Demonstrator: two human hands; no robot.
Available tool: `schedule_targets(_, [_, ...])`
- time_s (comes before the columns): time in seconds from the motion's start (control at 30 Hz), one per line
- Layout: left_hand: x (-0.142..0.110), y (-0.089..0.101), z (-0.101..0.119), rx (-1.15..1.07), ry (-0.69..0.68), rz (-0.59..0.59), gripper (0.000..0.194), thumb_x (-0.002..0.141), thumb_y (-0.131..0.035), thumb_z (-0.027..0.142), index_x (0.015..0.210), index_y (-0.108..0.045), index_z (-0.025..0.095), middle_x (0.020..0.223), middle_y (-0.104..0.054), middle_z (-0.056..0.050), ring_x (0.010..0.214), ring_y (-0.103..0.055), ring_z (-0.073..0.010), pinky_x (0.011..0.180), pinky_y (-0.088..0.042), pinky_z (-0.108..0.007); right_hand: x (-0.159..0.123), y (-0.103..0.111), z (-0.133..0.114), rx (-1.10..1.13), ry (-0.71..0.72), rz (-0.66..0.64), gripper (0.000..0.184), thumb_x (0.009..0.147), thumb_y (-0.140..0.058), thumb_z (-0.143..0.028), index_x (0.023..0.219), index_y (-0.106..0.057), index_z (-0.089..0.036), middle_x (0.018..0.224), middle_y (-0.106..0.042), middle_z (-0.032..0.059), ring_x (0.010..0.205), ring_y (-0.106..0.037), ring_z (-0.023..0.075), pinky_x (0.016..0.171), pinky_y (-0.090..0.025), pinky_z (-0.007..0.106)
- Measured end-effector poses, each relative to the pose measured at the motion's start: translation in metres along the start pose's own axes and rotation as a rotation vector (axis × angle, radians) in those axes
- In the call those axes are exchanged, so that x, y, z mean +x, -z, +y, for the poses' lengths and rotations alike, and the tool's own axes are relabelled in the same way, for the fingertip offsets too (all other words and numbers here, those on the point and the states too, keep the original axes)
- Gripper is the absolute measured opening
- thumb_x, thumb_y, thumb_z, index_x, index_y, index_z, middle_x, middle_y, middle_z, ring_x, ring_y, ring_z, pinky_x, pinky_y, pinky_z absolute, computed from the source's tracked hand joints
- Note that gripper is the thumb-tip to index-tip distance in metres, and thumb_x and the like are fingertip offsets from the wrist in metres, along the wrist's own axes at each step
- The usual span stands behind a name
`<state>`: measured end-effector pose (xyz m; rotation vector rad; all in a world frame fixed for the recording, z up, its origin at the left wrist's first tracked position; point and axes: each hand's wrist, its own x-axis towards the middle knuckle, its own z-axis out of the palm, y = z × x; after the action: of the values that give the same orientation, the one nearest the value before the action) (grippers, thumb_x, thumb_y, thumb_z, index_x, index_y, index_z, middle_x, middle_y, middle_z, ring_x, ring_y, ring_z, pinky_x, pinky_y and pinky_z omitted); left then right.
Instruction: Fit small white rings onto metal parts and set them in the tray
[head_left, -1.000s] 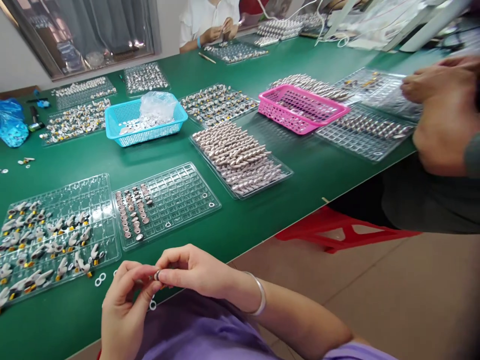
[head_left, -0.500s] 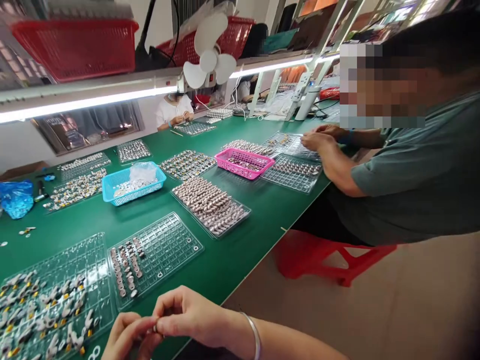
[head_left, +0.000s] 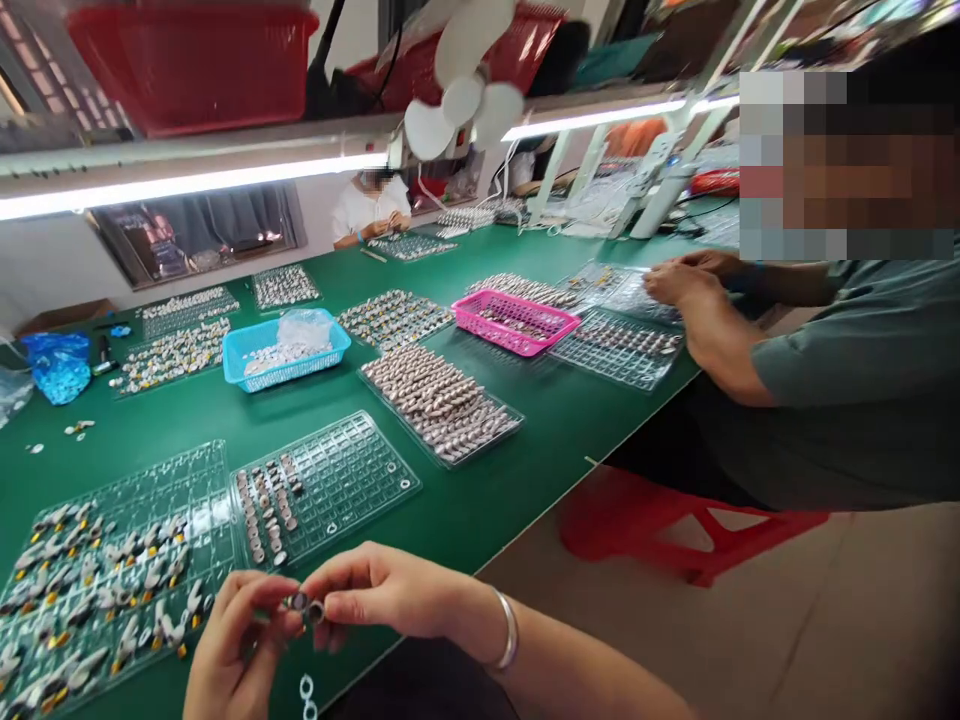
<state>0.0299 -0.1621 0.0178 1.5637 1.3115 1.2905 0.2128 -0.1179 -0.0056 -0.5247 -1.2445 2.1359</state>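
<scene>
My left hand (head_left: pixel 244 640) pinches a small round grey part (head_left: pixel 298 601) between thumb and fingertips. Close beside it, a second small ring-like dark part (head_left: pixel 316 612) is in the pinch of my right hand (head_left: pixel 394 590), which wears a silver bangle on the wrist. Whether the two parts touch I cannot tell. Just beyond my hands lies a clear plastic tray (head_left: pixel 352 470) with several rows of small round pieces at its left side. Left of it, another clear tray (head_left: pixel 202 480) bears white, black and yellow parts. Two white rings (head_left: pixel 306 688) lie below my fingers.
A tray of stacked beige pieces (head_left: pixel 442 400) sits mid-table, with a blue basket (head_left: pixel 285 372) and a pink basket (head_left: pixel 517 345) behind. At the right a co-worker (head_left: pixel 862 400) sits on a red stool (head_left: pixel 705 530); another person (head_left: pixel 371 212) works at the back.
My hands have drawn slightly apart, so two small round parts now show between my fingertips. The whole view has shifted a little, with the table scene sliding to the right.
</scene>
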Motion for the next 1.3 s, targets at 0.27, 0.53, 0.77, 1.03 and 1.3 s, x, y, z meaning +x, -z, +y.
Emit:
schedule_targets(0.27, [0.0,0.001,-0.004,-0.147,0.27,-0.088,0.021,0.08,-0.072,0.028,0.101,-0.071,0.028,0.085,-0.072,0.0,0.075,-0.069,-0.0151,0.066,-0.057,-0.021,-0.001,-0.006,0.027,0.397,0.035,0.174,0.04,0.062,-0.087,-0.032,0.093,-0.072,-0.013,0.078,-0.073,0.0045,0.068,-0.067,0.0113,0.066,-0.051,0.024])
schedule_targets(0.53, [-0.005,-0.004,-0.004,-0.359,0.431,-0.069,0.013,0.073,-0.079,0.025,0.085,-0.074,0.019,0.079,-0.074,-0.001,0.07,-0.068,-0.015,0.065,-0.057,-0.022,-0.002,-0.016,0.034,0.536,0.057,0.23,0.036,0.059,-0.089,-0.031,0.085,-0.071,-0.014,0.071,-0.07,-0.0003,0.059,-0.066,0.0089,0.058,-0.05,0.02])
schedule_targets(0.77, [-0.01,-0.006,-0.001,-0.382,0.409,-0.038,0.008,0.073,-0.079,0.023,0.079,-0.073,0.02,0.075,-0.07,0.001,0.067,-0.065,-0.0127,0.063,-0.055,-0.02,-0.003,-0.022,0.035,0.494,0.112,0.321,0.036,0.054,-0.091,-0.025,0.082,-0.07,-0.014,0.07,-0.07,-0.0015,0.061,-0.065,0.0099,0.065,-0.054,0.025])
schedule_targets(1.03, [-0.01,-0.005,0.0,-0.319,0.466,-0.087,0.008,0.074,-0.079,0.024,0.075,-0.072,0.02,0.072,-0.067,0.002,0.063,-0.061,-0.0108,0.059,-0.052,-0.018,-0.003,-0.022,0.039,0.472,0.131,0.328,0.033,0.058,-0.09,-0.025,0.082,-0.069,-0.015,0.071,-0.07,-0.0022,0.064,-0.065,0.0092,0.068,-0.054,0.024])
schedule_targets(1.3, [-0.006,-0.007,0.005,-0.341,0.52,-0.149,0.013,0.075,-0.077,0.027,0.072,-0.068,0.018,0.065,-0.06,0.003,0.058,-0.053,-0.009,0.057,-0.045,-0.018,-0.006,-0.026,0.036,0.411,0.158,0.306,0.03,0.06,-0.088,-0.027,0.078,-0.066,-0.016,0.072,-0.069,-0.0014,0.065,-0.066,0.0124,0.071,-0.057,0.03])
